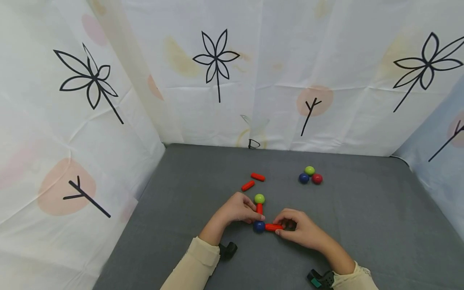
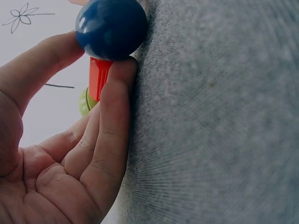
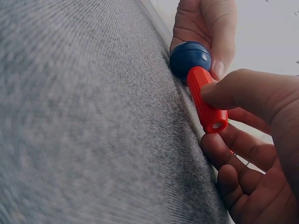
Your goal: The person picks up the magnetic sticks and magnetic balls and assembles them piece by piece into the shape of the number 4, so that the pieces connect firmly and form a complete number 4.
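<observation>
A glossy blue ball [image 2: 111, 29] is pinched between the thumb and a finger of my left hand [image 1: 239, 208]. From that ball [image 1: 259, 226] a red rod [image 1: 259, 208] runs away from me to a green ball [image 1: 259, 198], partly behind the left fingers. My right hand [image 1: 301, 228] pinches another red rod [image 3: 204, 98], ridged, with a small pale disc in its free end. Its other end meets the blue ball [image 3: 190, 59], so the two rods form a corner there.
Two loose red rods [image 1: 258, 177] lie beyond my left hand. Farther right, a green ball [image 1: 309, 170], a blue ball [image 1: 303, 178] and a red ball [image 1: 317, 179] cluster together. Patterned white cloth [image 1: 275, 80] walls the grey tabletop [image 1: 362, 209] at back and sides.
</observation>
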`<state>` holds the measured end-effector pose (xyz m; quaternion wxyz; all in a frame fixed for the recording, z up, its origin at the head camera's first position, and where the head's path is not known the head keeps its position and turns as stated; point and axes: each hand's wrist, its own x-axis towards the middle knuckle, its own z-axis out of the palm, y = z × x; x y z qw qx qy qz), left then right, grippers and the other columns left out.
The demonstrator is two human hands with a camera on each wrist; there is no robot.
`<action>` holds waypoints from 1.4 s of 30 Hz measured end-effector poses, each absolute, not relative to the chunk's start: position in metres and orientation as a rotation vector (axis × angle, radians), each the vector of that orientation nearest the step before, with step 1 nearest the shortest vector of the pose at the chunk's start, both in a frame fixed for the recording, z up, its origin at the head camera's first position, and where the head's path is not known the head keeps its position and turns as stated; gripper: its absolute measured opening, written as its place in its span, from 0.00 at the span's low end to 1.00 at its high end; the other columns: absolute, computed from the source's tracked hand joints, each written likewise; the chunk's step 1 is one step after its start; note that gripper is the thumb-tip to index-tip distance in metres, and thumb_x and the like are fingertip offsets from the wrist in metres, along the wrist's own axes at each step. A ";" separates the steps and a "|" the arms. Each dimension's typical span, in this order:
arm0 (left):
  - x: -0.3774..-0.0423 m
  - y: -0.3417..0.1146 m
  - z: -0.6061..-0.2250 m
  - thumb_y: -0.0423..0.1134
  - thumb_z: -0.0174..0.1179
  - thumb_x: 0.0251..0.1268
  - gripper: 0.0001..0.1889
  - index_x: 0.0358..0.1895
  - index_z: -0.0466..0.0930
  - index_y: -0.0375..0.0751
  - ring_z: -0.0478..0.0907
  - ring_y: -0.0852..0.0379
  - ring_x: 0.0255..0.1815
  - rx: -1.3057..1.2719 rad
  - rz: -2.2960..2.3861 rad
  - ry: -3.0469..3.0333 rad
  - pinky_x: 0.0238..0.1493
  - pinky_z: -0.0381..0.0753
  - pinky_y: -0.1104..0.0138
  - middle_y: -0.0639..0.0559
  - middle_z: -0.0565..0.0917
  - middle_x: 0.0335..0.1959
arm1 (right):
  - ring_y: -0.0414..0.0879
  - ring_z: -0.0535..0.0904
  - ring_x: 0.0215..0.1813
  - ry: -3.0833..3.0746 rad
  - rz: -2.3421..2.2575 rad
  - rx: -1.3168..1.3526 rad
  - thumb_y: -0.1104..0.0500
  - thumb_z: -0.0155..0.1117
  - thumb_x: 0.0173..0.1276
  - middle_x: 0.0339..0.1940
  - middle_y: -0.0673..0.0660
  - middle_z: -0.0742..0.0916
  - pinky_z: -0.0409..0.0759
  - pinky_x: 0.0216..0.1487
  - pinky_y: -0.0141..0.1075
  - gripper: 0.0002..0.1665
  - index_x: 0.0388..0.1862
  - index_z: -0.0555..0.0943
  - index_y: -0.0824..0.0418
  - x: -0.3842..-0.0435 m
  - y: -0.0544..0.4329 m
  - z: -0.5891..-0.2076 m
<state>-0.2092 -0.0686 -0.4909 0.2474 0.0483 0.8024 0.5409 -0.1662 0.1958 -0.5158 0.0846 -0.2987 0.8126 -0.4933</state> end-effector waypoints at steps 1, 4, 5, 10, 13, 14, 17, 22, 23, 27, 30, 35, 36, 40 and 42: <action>-0.209 -0.069 -0.491 0.39 0.85 0.51 0.12 0.32 0.90 0.39 0.89 0.53 0.25 0.131 1.476 2.188 0.32 0.90 0.61 0.48 0.90 0.27 | 0.39 0.81 0.36 2.425 -1.472 -0.897 0.62 0.75 0.71 0.40 0.58 0.89 0.81 0.35 0.32 0.08 0.46 0.88 0.52 -0.166 0.196 -0.516; -0.209 -0.069 -0.491 0.39 0.85 0.51 0.12 0.33 0.90 0.39 0.88 0.54 0.25 0.128 1.478 2.186 0.32 0.90 0.62 0.48 0.90 0.27 | 0.38 0.81 0.36 2.421 -1.481 -0.906 0.62 0.75 0.71 0.40 0.59 0.89 0.81 0.35 0.32 0.08 0.46 0.88 0.52 -0.166 0.196 -0.516; -0.209 -0.068 -0.491 0.39 0.85 0.52 0.12 0.33 0.90 0.39 0.88 0.54 0.24 0.127 1.477 2.185 0.32 0.90 0.62 0.48 0.90 0.27 | 0.38 0.81 0.36 2.421 -1.482 -0.911 0.63 0.75 0.71 0.40 0.60 0.89 0.81 0.35 0.32 0.08 0.46 0.88 0.52 -0.166 0.196 -0.516; -0.209 -0.069 -0.492 0.38 0.84 0.52 0.12 0.33 0.90 0.39 0.87 0.55 0.24 0.115 1.473 2.182 0.33 0.90 0.62 0.48 0.90 0.26 | 0.42 0.82 0.36 2.425 -1.485 -0.912 0.61 0.76 0.71 0.39 0.53 0.88 0.81 0.35 0.33 0.08 0.46 0.88 0.52 -0.166 0.196 -0.516; -0.210 -0.069 -0.492 0.38 0.84 0.52 0.12 0.33 0.90 0.39 0.87 0.56 0.24 0.114 1.479 2.175 0.33 0.90 0.62 0.48 0.90 0.27 | 0.43 0.82 0.36 2.428 -1.494 -0.903 0.60 0.76 0.70 0.39 0.51 0.88 0.81 0.36 0.34 0.08 0.46 0.88 0.52 -0.166 0.197 -0.516; -0.210 -0.069 -0.492 0.38 0.84 0.52 0.12 0.33 0.90 0.39 0.87 0.56 0.24 0.115 1.482 2.172 0.33 0.90 0.62 0.48 0.90 0.27 | 0.43 0.82 0.36 2.427 -1.499 -0.899 0.60 0.76 0.71 0.39 0.50 0.88 0.81 0.36 0.34 0.08 0.46 0.88 0.52 -0.166 0.197 -0.516; -0.210 -0.070 -0.493 0.37 0.84 0.52 0.12 0.33 0.90 0.38 0.87 0.56 0.24 0.114 1.495 2.159 0.33 0.91 0.61 0.47 0.90 0.27 | 0.41 0.83 0.37 2.418 -1.516 -0.902 0.61 0.75 0.72 0.40 0.51 0.89 0.82 0.36 0.34 0.08 0.47 0.88 0.53 -0.167 0.197 -0.516; -0.209 -0.071 -0.493 0.37 0.84 0.52 0.12 0.33 0.90 0.38 0.88 0.55 0.25 0.095 1.500 2.154 0.34 0.91 0.61 0.47 0.90 0.27 | 0.40 0.84 0.37 2.442 -1.548 -0.916 0.64 0.74 0.72 0.41 0.55 0.90 0.84 0.37 0.34 0.07 0.47 0.88 0.57 -0.170 0.203 -0.512; -0.209 -0.071 -0.492 0.37 0.84 0.51 0.12 0.34 0.90 0.38 0.88 0.55 0.25 0.089 1.500 2.154 0.34 0.91 0.61 0.46 0.90 0.27 | 0.40 0.84 0.37 2.468 -1.553 -0.912 0.64 0.73 0.72 0.41 0.55 0.90 0.84 0.37 0.33 0.07 0.47 0.88 0.58 -0.170 0.205 -0.510; -0.210 -0.071 -0.492 0.37 0.84 0.51 0.12 0.34 0.90 0.38 0.88 0.55 0.25 0.085 1.500 2.145 0.34 0.91 0.61 0.46 0.90 0.28 | 0.38 0.83 0.38 2.649 -1.557 -0.851 0.67 0.73 0.71 0.40 0.54 0.89 0.84 0.38 0.31 0.07 0.46 0.88 0.62 -0.174 0.218 -0.500; -0.211 -0.071 -0.493 0.37 0.84 0.51 0.12 0.35 0.90 0.38 0.88 0.55 0.25 0.095 1.504 2.135 0.35 0.91 0.61 0.46 0.90 0.28 | 0.34 0.83 0.39 2.790 -1.565 -0.765 0.69 0.73 0.70 0.40 0.54 0.90 0.83 0.40 0.29 0.08 0.46 0.88 0.63 -0.179 0.230 -0.494; -0.212 -0.071 -0.494 0.37 0.84 0.51 0.12 0.34 0.90 0.38 0.87 0.56 0.25 0.099 1.503 2.133 0.35 0.91 0.62 0.46 0.90 0.28 | 0.29 0.82 0.41 2.933 -1.619 -0.659 0.72 0.73 0.67 0.41 0.56 0.90 0.81 0.41 0.24 0.10 0.46 0.87 0.66 -0.190 0.250 -0.489; -0.211 -0.071 -0.494 0.37 0.84 0.51 0.12 0.34 0.90 0.38 0.87 0.56 0.26 0.097 1.503 2.131 0.36 0.91 0.62 0.46 0.90 0.28 | 0.28 0.81 0.41 2.956 -1.627 -0.639 0.73 0.74 0.67 0.41 0.56 0.89 0.81 0.41 0.23 0.10 0.46 0.87 0.66 -0.192 0.253 -0.488; -0.211 -0.071 -0.493 0.37 0.85 0.51 0.12 0.34 0.90 0.38 0.88 0.55 0.26 0.085 1.499 2.127 0.36 0.91 0.61 0.46 0.90 0.29 | 0.25 0.79 0.42 3.038 -1.649 -0.562 0.73 0.74 0.66 0.42 0.59 0.88 0.78 0.41 0.19 0.11 0.47 0.87 0.68 -0.201 0.265 -0.486; -0.211 -0.071 -0.493 0.37 0.85 0.51 0.13 0.35 0.90 0.38 0.88 0.55 0.26 0.079 1.497 2.126 0.36 0.91 0.61 0.46 0.90 0.29 | 0.25 0.78 0.44 3.083 -1.637 -0.495 0.72 0.74 0.67 0.44 0.62 0.87 0.78 0.42 0.18 0.11 0.47 0.88 0.67 -0.205 0.269 -0.484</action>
